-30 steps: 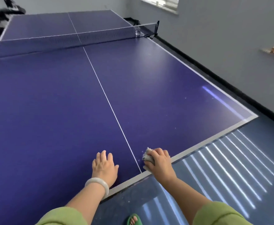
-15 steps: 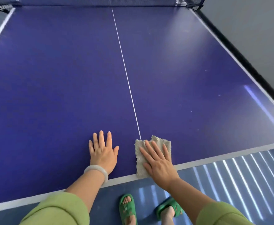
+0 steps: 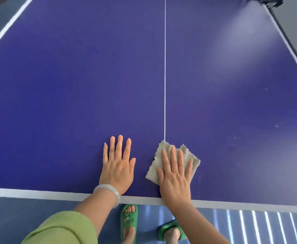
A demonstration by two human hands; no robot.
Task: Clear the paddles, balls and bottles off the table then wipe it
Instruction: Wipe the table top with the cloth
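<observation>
Head view: my right hand [image 3: 175,175], flat, hides much of the cloth [image 3: 155,166]; left hand [image 3: 117,166] splayed, empty, on table [image 3: 56,103]; net [image 3: 274,1] cut off upper right.

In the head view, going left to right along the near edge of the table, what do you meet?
Green sleeve → pale bracelet → left hand, flat on the table → cloth → right hand, pressed flat on the cloth.

Two green slippers [image 3: 128,219] on the blue floor [image 3: 21,208], the right one [image 3: 171,229] beside it. Striped light bands [image 3: 267,224] cross the floor right of the slippers.
</observation>
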